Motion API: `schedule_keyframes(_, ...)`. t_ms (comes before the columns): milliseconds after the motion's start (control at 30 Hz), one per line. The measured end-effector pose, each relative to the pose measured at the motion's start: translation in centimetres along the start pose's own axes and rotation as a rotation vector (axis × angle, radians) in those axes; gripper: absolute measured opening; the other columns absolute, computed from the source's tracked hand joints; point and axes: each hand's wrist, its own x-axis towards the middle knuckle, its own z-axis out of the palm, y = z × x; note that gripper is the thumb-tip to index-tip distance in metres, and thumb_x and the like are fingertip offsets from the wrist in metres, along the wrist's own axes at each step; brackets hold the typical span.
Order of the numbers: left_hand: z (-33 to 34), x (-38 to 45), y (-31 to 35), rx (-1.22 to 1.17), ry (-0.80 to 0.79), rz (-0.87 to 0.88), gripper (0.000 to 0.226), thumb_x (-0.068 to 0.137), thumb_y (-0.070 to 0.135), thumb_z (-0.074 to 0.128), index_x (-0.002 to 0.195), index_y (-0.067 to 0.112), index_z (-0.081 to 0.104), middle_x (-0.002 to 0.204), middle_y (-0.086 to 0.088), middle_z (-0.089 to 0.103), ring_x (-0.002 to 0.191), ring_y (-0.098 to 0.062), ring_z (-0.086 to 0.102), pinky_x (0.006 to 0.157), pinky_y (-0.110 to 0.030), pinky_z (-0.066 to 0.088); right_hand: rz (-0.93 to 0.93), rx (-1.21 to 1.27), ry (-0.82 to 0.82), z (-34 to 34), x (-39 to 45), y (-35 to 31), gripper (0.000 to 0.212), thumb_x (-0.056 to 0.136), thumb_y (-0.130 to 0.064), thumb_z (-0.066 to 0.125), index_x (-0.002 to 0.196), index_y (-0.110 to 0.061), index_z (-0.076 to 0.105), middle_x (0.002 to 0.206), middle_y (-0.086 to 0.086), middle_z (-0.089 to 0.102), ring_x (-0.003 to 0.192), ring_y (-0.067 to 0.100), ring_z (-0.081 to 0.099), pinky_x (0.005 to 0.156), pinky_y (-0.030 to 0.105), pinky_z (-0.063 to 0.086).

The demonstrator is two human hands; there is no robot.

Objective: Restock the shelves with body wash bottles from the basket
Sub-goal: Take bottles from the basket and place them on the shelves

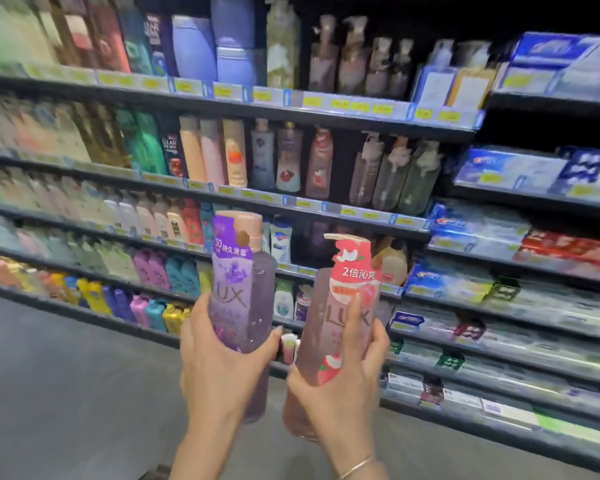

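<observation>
Left hand [219,362] grips a purple bottle [241,306] round its lower body, fingers curled behind, thumb across the front; bottle upright, tilted slightly right; label reads "LUX", with a purple neck tag reading "30" and Chinese characters; cap peach-pink.

Right hand [343,379] grips a pink bottle [336,327] low on its body, forefinger stretched up the front over the label, other fingers wrapped round the right side; thin bracelet [357,467] on the wrist; label reads "LUX", with lychee art near the base; red tag on the pump neck reads "2倍沁爽"; pump head white and pink.

Both bottles are held side by side in front of the shelves [291,202], close together, whether touching I cannot tell; neither is on a shelf.

Shelves run in dark tiers from upper left to lower right, edges lined with yellow price tags, writing too blurred to read; left and centre bays are packed with body wash and shampoo bottles; dark bottles [170,147] in the second tier read "CLEAR"; right bay holds toothpaste boxes [478,233], blue, white and red, brand not legible; grey floor [66,375] at lower left.
</observation>
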Motion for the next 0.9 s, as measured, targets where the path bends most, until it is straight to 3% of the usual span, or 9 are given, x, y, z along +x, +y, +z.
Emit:
schedule_keyframes(67,2.2,-0.8,2.3,0.017,0.059,0.006,0.106,0.049,0.049,0.085,0.139,0.030,0.031,0.136,0.004,0.041,0.127,-0.018,0.042,0.096,-0.041,0.040,-0.034,-0.007,-0.027,-2.2,2.4,1.1,0.130,0.050,-0.033,0.087,0.139,-0.065,-0.003,0.146,-0.012,0.013,0.113,0.009,0.057,0.084,0.027,0.055)
schedule_keyframes(200,6.5,-2.0,6.4,-0.007,0.182,0.020,0.102,0.052,0.041,0.087,0.137,0.026,0.033,0.132,0.000,0.044,0.124,-0.022,0.044,0.094,-0.041,0.040,-0.137,0.026,-0.065,-6.7,6.5,3.4,0.131,0.049,-0.031,0.086,0.141,-0.062,-0.003,0.143,-0.015,0.013,0.113,-0.023,0.040,0.084,0.029,0.053)
schedule_keyframes(300,9.3,-2.7,9.2,-0.007,0.224,0.028,0.103,0.052,0.043,0.086,0.138,0.026,0.031,0.133,-0.001,0.043,0.125,-0.023,0.043,0.094,-0.042,0.040,-0.135,0.002,-0.079,-9.7,9.1,5.0,0.128,0.050,-0.035,0.082,0.141,-0.062,-0.003,0.146,-0.011,0.012,0.127,0.019,0.047,0.086,0.040,0.054)
schedule_keyframes(367,10.7,-3.0,11.0,-0.004,0.241,0.037,0.104,0.052,0.044,0.086,0.139,0.026,0.031,0.133,-0.001,0.042,0.125,-0.023,0.042,0.093,-0.043,0.040,-0.164,0.020,-0.075,-11.4,10.7,6.0,0.127,0.051,-0.033,0.084,0.142,-0.061,0.000,0.148,-0.009,0.012,0.118,0.018,0.056,0.083,0.039,0.056)
schedule_keyframes(467,12.2,-3.6,13.2,0.000,0.264,0.030,0.104,0.053,0.047,0.084,0.140,0.025,0.031,0.132,-0.001,0.042,0.124,-0.022,0.042,0.094,-0.043,0.040,-0.166,0.062,-0.075,-13.6,12.7,6.6,0.129,0.053,-0.027,0.087,0.139,-0.065,-0.001,0.149,-0.006,0.013,0.084,-0.008,0.060,0.073,0.032,0.058)
schedule_keyframes(567,13.3,-4.0,14.7,-0.001,0.289,0.034,0.104,0.053,0.046,0.084,0.140,0.024,0.031,0.133,-0.001,0.042,0.125,-0.021,0.041,0.094,-0.042,0.040,-0.192,0.044,-0.048,-14.8,14.0,7.3,0.130,0.052,-0.027,0.088,0.140,-0.064,-0.001,0.147,-0.007,0.015,0.070,-0.007,0.058,0.069,0.028,0.058)
schedule_keyframes(667,14.2,-4.1,15.6,0.020,0.309,0.034,0.103,0.054,0.044,0.086,0.139,0.025,0.031,0.133,-0.001,0.043,0.124,-0.021,0.041,0.093,-0.042,0.040,-0.202,0.051,-0.053,-15.3,15.0,8.3,0.129,0.052,-0.027,0.087,0.142,-0.061,0.001,0.148,0.001,0.017,0.083,0.010,0.064,0.069,0.028,0.058)
schedule_keyframes(767,15.0,-3.8,16.3,0.040,0.315,0.041,0.103,0.054,0.043,0.087,0.139,0.026,0.030,0.132,-0.001,0.042,0.124,-0.022,0.042,0.092,-0.042,0.040,-0.193,0.059,-0.088,-15.3,15.7,9.4,0.123,0.053,-0.034,0.082,0.142,-0.061,0.001,0.148,-0.004,0.011,0.104,0.028,0.063,0.074,0.038,0.058)
schedule_keyframes(900,16.5,-2.7,17.1,0.052,0.319,0.045,0.103,0.054,0.046,0.085,0.138,0.029,0.029,0.132,0.000,0.042,0.123,-0.023,0.043,0.092,-0.045,0.042,-0.187,0.074,-0.092,-15.2,17.0,10.4,0.122,0.054,-0.034,0.080,0.142,-0.061,0.000,0.149,-0.009,0.007,0.112,0.034,0.059,0.078,0.042,0.057)
